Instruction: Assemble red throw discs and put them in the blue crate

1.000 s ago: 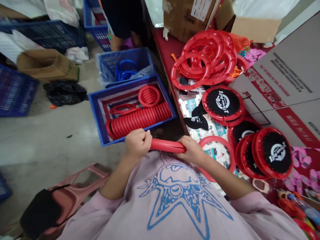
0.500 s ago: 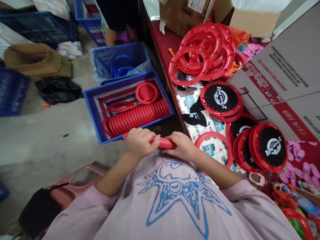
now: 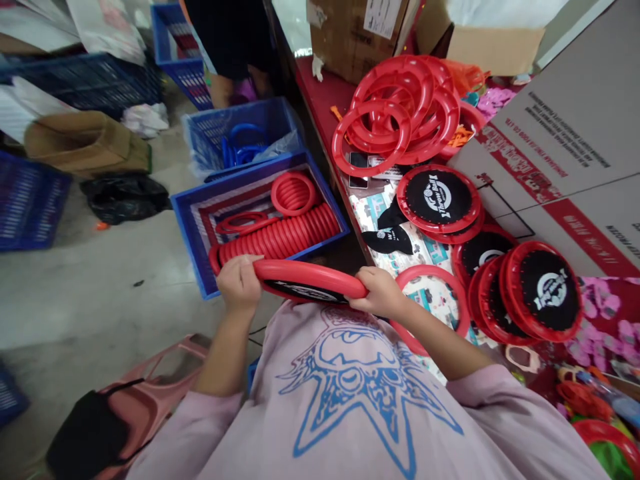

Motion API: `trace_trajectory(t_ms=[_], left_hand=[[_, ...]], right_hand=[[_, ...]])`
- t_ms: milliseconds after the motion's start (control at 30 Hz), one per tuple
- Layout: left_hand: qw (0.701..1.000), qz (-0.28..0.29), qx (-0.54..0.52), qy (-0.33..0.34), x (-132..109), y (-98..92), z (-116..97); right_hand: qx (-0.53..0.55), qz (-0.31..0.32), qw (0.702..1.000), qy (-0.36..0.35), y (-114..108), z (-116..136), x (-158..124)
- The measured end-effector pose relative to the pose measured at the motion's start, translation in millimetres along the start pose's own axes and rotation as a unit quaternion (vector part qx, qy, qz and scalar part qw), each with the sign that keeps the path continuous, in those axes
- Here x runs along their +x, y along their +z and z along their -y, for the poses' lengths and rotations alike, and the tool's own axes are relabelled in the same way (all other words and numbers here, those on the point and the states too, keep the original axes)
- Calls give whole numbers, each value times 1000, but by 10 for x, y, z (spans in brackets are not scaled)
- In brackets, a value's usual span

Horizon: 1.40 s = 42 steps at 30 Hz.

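Observation:
I hold a red ring disc (image 3: pixel 307 279) with black fabric stretched inside, flat against my chest. My left hand (image 3: pixel 239 283) grips its left rim and my right hand (image 3: pixel 379 293) grips its right rim. Just right of my right hand an empty red ring (image 3: pixel 434 305) lies on the table. Finished red-and-black discs (image 3: pixel 543 291) stand stacked on the table's right side, another disc (image 3: pixel 439 197) lies flat behind, and black fabric pieces (image 3: pixel 390 235) lie between.
A blue crate (image 3: pixel 190 230) on the floor holds a row of red rings (image 3: pixel 280 239). A pile of large red rings (image 3: pixel 395 113) sits at the table's far end. Cardboard boxes (image 3: pixel 565 153) stand at right. Another person's legs (image 3: pixel 235 47) stand behind a second blue crate (image 3: pixel 240 133). A pink stool (image 3: pixel 145 393) sits at lower left.
My hands have spread apart along the rim, the left moving leftward. The disc has tilted so its black fabric face now shows beneath the red rim.

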<state>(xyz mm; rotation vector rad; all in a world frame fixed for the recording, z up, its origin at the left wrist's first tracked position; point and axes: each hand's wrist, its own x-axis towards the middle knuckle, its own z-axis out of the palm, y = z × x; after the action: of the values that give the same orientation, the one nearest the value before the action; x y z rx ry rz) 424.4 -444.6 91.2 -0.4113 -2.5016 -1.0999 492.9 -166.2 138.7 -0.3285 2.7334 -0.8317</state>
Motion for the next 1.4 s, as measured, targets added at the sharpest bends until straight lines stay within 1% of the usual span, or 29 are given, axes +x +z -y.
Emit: trace_trajectory(t_ms=[67,133,200,267,300,367,467,500,567,600,667,767,833,867,900,933,1000,1033,1067,1100,1133,1167,1233,1267,1300,1333,1400], left_hand=[[995,51,2,86,88,9,-185],[980,110,-1,164,202,40,-372],[969,143,1,200,316,87,-478],[969,149,-3,196,409,115,-464],[972,147,-9,182,440,112,-418],[984,123,-25,128,465,78,-276],[998,39,-50,-14,391,37,-45],[996,13,-61,-66,342,49,18],[984,-17,-88,-154,233,125,119],[976,-20,-100,-192,183,182,161],[959,-5,-123,-255,118,306,238],[932,51,-171,-314,109,448,332],[903,105,-217,-354,122,488,333],[880,140,-245,-382,125,492,298],[850,182,-275,-412,125,487,235],[813,227,-308,-439,128,476,145],[736,308,-377,-471,157,449,-93],[704,332,-410,-475,191,440,-220],[681,339,-438,-479,236,437,-336],[661,329,-463,-490,289,440,-431],[646,303,-477,-512,343,448,-499],[647,269,-479,-528,391,459,-539],[659,204,-470,-552,446,475,-541],[665,181,-466,-555,448,476,-515],[664,166,-468,-559,433,474,-478],[657,154,-475,-565,401,470,-435],[634,125,-488,-587,295,467,-332]], right_hand=[[-8,1,1000,-10,-32,48,17],[-14,3,1000,-18,-52,100,37],[-15,1,1000,-19,-57,137,47],[-8,0,1000,-21,-52,126,26],[13,1,1000,-15,-48,97,-1],[78,-5,997,25,-44,-3,-85],[148,-51,981,118,-62,-160,-228],[150,-69,977,135,-74,-187,-260],[154,-91,973,143,-106,-187,-281],[160,-96,972,142,-123,-166,-268],[178,-101,968,144,-161,-112,-208],[221,-131,949,183,-246,-113,-67],[268,-176,918,235,-319,-216,48],[297,-200,896,263,-353,-295,110],[330,-220,871,291,-378,-384,174],[365,-231,844,317,-392,-476,237],[430,-226,794,365,-373,-637,350],[457,-214,771,389,-342,-695,394],[480,-199,749,412,-299,-734,425],[499,-183,728,433,-249,-755,444],[517,-166,709,451,-194,-759,450],[532,-148,692,465,-139,-751,445],[556,-107,666,485,-26,-715,414],[564,-86,658,491,35,-693,394],[567,-66,654,496,102,-671,375],[566,-48,654,499,179,-649,359],[551,-17,667,501,372,-602,340]])
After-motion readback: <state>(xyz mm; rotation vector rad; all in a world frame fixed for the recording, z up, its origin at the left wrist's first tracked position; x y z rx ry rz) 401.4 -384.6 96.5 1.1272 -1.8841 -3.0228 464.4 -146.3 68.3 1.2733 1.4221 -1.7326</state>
